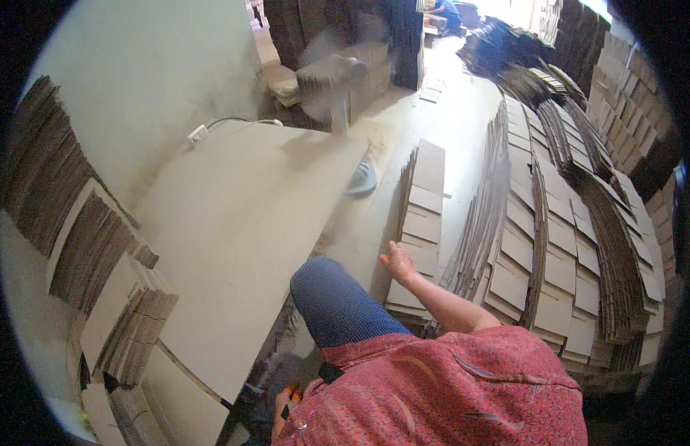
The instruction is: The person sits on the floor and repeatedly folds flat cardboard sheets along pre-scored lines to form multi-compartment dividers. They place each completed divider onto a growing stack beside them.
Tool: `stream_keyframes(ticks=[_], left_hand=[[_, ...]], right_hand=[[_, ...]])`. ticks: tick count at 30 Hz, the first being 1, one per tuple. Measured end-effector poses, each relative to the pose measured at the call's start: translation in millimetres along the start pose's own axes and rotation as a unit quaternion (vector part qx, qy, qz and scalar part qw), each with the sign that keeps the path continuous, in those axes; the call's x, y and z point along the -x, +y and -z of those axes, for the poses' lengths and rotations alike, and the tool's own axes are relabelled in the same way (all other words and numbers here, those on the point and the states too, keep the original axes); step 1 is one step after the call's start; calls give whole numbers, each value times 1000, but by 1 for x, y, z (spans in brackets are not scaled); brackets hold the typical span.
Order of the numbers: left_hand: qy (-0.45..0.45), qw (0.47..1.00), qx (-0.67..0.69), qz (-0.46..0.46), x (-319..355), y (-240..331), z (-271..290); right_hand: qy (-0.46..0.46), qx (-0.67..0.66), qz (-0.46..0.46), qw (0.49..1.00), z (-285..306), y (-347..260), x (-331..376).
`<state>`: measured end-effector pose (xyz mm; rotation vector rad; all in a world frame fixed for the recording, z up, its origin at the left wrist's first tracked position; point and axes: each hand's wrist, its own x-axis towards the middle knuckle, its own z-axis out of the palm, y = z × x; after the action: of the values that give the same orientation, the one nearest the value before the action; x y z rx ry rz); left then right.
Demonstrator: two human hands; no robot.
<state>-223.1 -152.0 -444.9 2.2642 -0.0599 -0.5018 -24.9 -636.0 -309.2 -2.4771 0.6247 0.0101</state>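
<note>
My right hand (pixel 398 263), with orange-covered fingertips, reaches out over the left side of a long row of flat cardboard pieces (pixel 425 199). Its fingers are loosely bent and apart, and nothing shows in them. Whether it touches the cardboard I cannot tell. My left hand (pixel 281 416) is low beside my body, near the table's edge, partly covered by the red patterned sleeve. Orange covers show on its fingertips too. Those fingers are curled together, and what they hold, if anything, is hidden.
A pale table (pixel 233 201) spreads to my left, with a white power socket (pixel 198 134) and cable at its far edge. Cardboard stacks (pixel 137 327) stand on its left. A blurred fan (pixel 345 70) is beyond it. More cardboard rows (pixel 560 223) fill the right. A person (pixel 447 15) is far off.
</note>
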Motion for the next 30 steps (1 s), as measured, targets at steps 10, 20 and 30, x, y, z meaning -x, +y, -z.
stream_keyframes(ticks=[10,20,30], left_hand=[[13,997,67,-33,5,83,31],[16,992,111,-51,19,97,33],[29,990,130,-44,30,98,37]], right_hand=[[-194,-515,383,742,191,-203,154],[-392,-626,665,115,289,-271,298],[-356,-673,647,29,275,-280,324]])
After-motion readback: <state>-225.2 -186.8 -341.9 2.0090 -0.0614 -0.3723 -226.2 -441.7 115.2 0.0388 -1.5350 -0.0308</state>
